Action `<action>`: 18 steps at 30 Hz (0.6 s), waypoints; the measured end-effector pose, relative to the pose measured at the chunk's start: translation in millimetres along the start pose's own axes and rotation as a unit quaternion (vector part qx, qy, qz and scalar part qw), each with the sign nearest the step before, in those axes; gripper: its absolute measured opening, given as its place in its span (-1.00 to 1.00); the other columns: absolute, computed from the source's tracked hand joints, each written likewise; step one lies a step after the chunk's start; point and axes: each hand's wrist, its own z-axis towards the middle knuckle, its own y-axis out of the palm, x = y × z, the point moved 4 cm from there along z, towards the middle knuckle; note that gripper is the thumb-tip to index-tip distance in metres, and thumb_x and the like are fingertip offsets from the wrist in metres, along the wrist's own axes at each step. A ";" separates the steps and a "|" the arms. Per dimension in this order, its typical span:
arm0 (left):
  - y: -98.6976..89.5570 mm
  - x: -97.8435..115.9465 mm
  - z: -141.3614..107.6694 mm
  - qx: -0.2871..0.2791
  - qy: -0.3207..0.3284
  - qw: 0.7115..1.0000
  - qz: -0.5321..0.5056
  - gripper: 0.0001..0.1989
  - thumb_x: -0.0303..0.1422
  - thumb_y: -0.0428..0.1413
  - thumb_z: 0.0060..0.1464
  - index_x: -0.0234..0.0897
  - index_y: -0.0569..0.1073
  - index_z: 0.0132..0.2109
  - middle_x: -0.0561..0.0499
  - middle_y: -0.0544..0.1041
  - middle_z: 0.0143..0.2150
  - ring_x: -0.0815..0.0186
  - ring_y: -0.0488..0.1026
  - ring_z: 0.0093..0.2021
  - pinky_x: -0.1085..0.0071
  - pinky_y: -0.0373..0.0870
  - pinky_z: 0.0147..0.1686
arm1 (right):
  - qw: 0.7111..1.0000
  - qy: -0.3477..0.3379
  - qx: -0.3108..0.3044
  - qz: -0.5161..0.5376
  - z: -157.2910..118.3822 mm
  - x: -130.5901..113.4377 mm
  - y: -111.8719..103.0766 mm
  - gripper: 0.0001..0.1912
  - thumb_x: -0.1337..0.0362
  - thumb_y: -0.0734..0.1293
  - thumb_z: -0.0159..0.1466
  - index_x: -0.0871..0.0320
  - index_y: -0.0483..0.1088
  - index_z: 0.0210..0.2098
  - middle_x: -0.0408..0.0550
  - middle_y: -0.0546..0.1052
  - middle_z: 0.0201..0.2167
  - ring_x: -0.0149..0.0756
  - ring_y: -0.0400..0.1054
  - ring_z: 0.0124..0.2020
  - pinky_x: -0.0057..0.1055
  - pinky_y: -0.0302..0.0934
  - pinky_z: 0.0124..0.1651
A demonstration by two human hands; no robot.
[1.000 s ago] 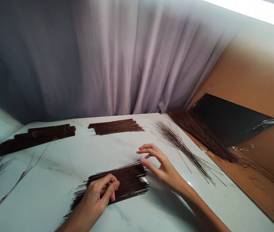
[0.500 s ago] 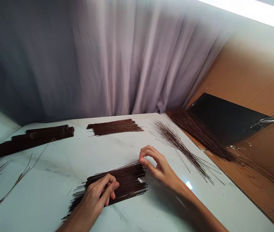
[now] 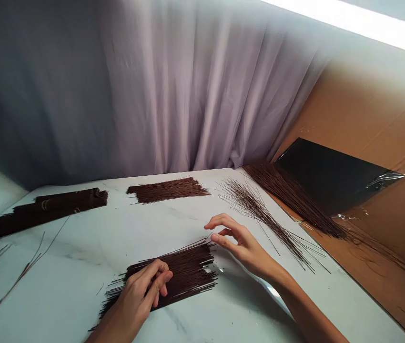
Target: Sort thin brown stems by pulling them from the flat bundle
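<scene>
A flat layer of thin dark brown sticks [image 3: 184, 274] lies on the white table in front of me, its ends uneven. My left hand [image 3: 148, 286] rests over the near left part of this layer, thumb against curled fingers. Whatever those fingers may hold is hidden. Just off the layer's right end hovers my right hand [image 3: 233, 238], thumb and fingers apart with nothing visible between them. A few sticks along the layer's far edge poke out toward the right thumb.
Behind lies another stick layer [image 3: 168, 190]; dark tied bundles [image 3: 63, 207] are at left. A loose fanned bunch [image 3: 270, 219] sits at right, beside a long heap [image 3: 295, 202] and black sheet [image 3: 331, 176] on brown cardboard. A grey curtain [image 3: 174, 95] hangs behind the table.
My right thumb and fingers have parted from a pinch at the layer's far right corner, and the hand has shifted slightly right. My left hand stays on the sticks.
</scene>
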 end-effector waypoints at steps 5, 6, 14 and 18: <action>1.6 -6.5 0.4 -0.008 -0.022 1.000 -0.019 -0.60 0.02 -0.02 0.32 -0.17 0.46 -0.28 0.10 0.48 -0.49 0.36 0.35 -0.56 0.49 0.31 -0.48 | 0.980 -0.009 0.189 0.056 -3.9 -6.8 -26.3 -0.70 0.03 0.27 0.43 0.03 0.41 0.04 -0.03 0.47 -0.07 -0.26 0.41 -0.17 -0.27 0.37 -0.06; 1.8 -6.3 -0.1 -0.002 -0.027 0.999 -0.026 -0.59 0.03 -0.01 0.31 -0.17 0.46 -0.29 0.11 0.47 -0.50 0.37 0.34 -0.57 0.49 0.30 -0.50 | 0.972 -0.006 0.227 0.055 -4.5 -4.8 -29.9 -0.70 0.02 0.27 0.43 0.05 0.41 0.01 -0.03 0.47 -0.11 -0.27 0.41 -0.22 -0.28 0.37 -0.10; -1.0 10.9 -3.5 0.072 -0.017 0.991 -0.111 -0.52 0.12 0.04 0.23 -0.20 0.45 -0.36 0.10 0.44 -0.54 0.37 0.32 -0.56 0.51 0.26 -0.54 | 0.984 0.113 0.098 0.096 -2.2 18.5 25.2 -0.56 -0.14 0.18 0.42 0.11 0.39 -0.14 -0.10 0.41 -0.33 -0.33 0.32 -0.38 -0.39 0.29 -0.34; -7.2 20.0 -1.4 0.097 -0.009 0.980 -0.175 -0.49 0.14 0.09 0.19 -0.23 0.52 -0.34 0.04 0.51 -0.52 0.30 0.43 -0.46 0.46 0.38 -0.40 | 0.976 0.127 -0.127 0.125 -17.2 9.9 79.6 -0.54 -0.14 0.24 0.39 0.12 0.44 -0.07 -0.03 0.53 -0.27 -0.25 0.44 -0.25 -0.37 0.33 -0.23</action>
